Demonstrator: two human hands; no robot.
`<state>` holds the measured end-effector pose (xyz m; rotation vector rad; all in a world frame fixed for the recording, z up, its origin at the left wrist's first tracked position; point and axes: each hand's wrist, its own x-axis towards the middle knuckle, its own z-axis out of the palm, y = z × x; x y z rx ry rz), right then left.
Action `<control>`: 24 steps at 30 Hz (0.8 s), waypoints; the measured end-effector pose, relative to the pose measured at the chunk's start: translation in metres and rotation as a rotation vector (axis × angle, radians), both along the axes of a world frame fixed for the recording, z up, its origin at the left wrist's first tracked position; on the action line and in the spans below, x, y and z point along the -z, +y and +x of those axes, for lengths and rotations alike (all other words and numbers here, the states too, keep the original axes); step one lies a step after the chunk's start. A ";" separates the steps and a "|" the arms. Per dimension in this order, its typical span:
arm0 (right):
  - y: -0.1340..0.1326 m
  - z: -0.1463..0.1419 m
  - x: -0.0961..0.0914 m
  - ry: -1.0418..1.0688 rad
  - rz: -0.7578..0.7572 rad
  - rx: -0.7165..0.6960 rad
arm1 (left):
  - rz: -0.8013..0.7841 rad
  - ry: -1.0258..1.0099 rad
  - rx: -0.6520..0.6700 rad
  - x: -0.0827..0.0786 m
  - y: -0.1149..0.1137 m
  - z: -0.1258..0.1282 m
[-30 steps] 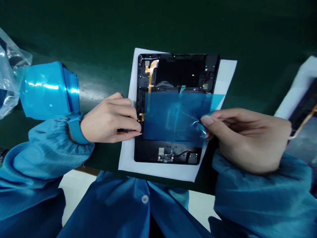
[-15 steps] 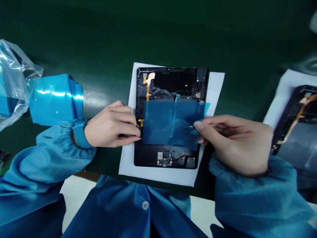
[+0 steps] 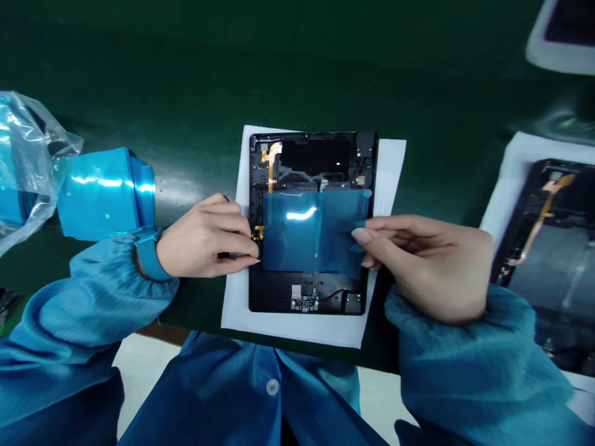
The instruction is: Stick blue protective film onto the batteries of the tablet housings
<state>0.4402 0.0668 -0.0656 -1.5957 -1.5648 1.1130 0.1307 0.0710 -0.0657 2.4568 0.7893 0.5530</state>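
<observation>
An opened tablet (image 3: pixel 283 291), its inside parts showing, lies on a sheet of white paper (image 3: pixel 390 167). Over its middle is a sheet of clear blue film (image 3: pixel 292 238), with a bright reflection on it. My right hand (image 3: pixel 418 263) pinches the film's right edge between thumb and fingers. At the tablet's left edge, my left hand (image 3: pixel 207 238) is closed, thumb and fingertips pressed together beside the film's left edge. Whatever those fingertips hold is hidden.
Left of the tablet sits a stack of blue film sheets (image 3: pixel 97 201), touching a clear plastic bag (image 3: pixel 35 161) with more blue sheets. A second opened tablet (image 3: pixel 548 248) lies on white paper at right. A white-framed device (image 3: pixel 539 49) shows at the upper right.
The film's right side has shifted left and sits straighter over the tablet, with my right hand still on it. The tablet appears slightly further left in view; my left hand keeps its pose.
</observation>
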 end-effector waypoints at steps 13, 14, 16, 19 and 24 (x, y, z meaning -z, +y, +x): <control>0.002 -0.006 0.015 0.259 0.022 0.136 | 0.194 0.302 -0.137 -0.004 -0.002 0.005; 0.003 -0.005 0.017 0.262 0.021 0.129 | 0.208 0.328 -0.133 -0.005 -0.002 0.007; 0.004 -0.005 0.018 0.267 0.016 0.109 | 0.217 0.361 -0.126 -0.007 0.000 0.013; 0.006 -0.005 0.017 0.266 -0.001 0.085 | 0.225 0.407 -0.089 -0.011 0.004 0.028; 0.007 -0.008 0.016 0.279 -0.013 0.076 | 0.259 0.508 -0.010 -0.016 0.011 0.064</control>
